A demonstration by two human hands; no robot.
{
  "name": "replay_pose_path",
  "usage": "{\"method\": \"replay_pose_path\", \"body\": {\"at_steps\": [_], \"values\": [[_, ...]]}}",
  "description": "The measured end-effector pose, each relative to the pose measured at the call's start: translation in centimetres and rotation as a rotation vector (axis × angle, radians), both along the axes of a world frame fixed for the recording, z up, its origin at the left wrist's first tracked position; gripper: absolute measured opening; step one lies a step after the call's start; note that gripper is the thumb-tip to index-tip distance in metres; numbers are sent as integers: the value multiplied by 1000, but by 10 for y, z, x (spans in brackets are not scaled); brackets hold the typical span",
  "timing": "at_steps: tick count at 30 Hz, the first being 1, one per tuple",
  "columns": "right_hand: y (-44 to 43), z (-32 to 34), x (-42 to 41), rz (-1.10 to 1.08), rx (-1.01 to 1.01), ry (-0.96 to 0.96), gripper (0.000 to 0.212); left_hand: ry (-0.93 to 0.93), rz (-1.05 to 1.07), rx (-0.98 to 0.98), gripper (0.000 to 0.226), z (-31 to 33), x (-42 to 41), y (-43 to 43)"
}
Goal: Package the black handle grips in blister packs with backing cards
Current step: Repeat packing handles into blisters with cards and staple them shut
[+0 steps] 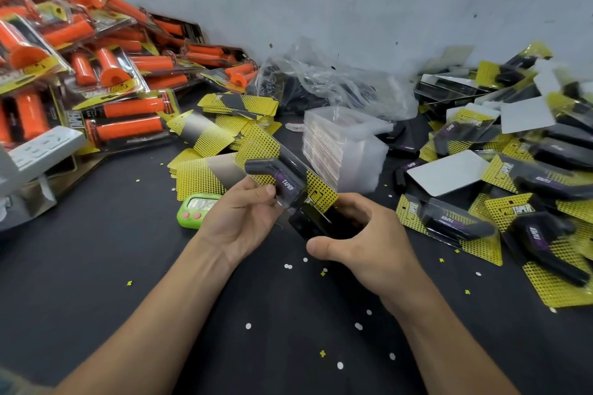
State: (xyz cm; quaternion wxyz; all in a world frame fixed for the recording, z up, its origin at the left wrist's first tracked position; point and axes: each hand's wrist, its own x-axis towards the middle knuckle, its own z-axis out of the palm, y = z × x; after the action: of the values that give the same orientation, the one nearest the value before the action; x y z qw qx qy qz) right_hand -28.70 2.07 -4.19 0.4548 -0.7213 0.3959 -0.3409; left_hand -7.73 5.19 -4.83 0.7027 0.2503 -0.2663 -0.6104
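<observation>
Blister pack (290, 189) — "TAPER", perhaps "PRO"

Two bare forearms, no sleeves, left hand (244, 218), right hand (362, 234)

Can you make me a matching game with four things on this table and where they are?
Things:
1. orange grip packs
2. green timer
3. stack of clear blisters
4. finished black grip packs

Places:
A. middle, behind the hands
B. heaped on the right
C. heaped on the far left
D. on the table just left of the left hand

Pairs: 1-C, 2-D, 3-A, 4-B
</observation>
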Motion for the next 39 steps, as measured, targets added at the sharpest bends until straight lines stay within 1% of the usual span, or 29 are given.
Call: {"method": "replay_pose_path", "body": {"at_steps": [1,2,5,6,9,11,13,16,17,19,20,22,23,25,26,28,29,30,31,32,33,34,36,37,39], "values": [[1,0,0,-5,3,-5,65,6,-4,-2,116,0,0,0],[1,1,0,-10,5,-10,66,7,-9,-2,108,-1,0,-1],[1,2,0,-20,14,-21,67,-23,-14,-6,59,-3,0,0],[1,2,0,-24,15,-25,67,-31,-12,-6,53,-3,0,-1],[1,1,0,-37,18,-37,70,-10,-12,-11,66,-3,0,-1],[1,1,1,-52,29,-43,70,-1,-7,-10,63,-3,0,-1],[1,0,1,-73,46,-57,69,-28,-16,-14,48,-2,-1,0],[0,-1,3,-118,88,-92,71,-118,-29,-51,19,-3,-4,1],[0,-2,3,-129,97,-103,68,-117,-37,-56,21,-2,-6,2],[0,-3,3,-133,115,-119,64,-56,-50,-46,47,-2,-5,1],[-1,-2,2,-123,124,-121,64,-47,-40,-42,50,-2,-5,0],[-3,0,1,-88,128,-109,66,-89,2,-52,28,-3,-6,2],[-5,2,-1,-75,135,-83,66,-94,32,-43,27,-2,-8,2],[-7,4,-4,-41,188,-13,67,-96,108,-5,46,-3,-10,-1],[-8,5,-7,-24,225,15,66,-90,160,15,50,-3,-9,-2],[-7,6,-12,-16,275,70,64,-33,253,40,44,0,-4,-1],[-6,7,-14,-9,279,97,60,11,277,38,36,1,0,1],[-5,9,-15,-6,274,122,51,48,282,25,30,1,5,2],[-5,10,-15,-14,250,126,37,73,272,5,29,1,7,4],[-4,12,-14,-52,216,87,20,79,251,-16,33,1,8,5],[-5,14,-14,-110,172,18,8,71,224,-27,36,2,6,6],[-5,15,-14,-170,114,-52,3,57,199,-32,36,2,4,6],[-2,18,-12,-217,-27,-131,6,40,131,-38,37,4,1,6],[1,19,-10,-208,-88,-131,11,21,90,-43,42,5,0,7],[5,20,-4,-161,-172,-39,22,-34,15,-66,52,4,-1,7]]}}
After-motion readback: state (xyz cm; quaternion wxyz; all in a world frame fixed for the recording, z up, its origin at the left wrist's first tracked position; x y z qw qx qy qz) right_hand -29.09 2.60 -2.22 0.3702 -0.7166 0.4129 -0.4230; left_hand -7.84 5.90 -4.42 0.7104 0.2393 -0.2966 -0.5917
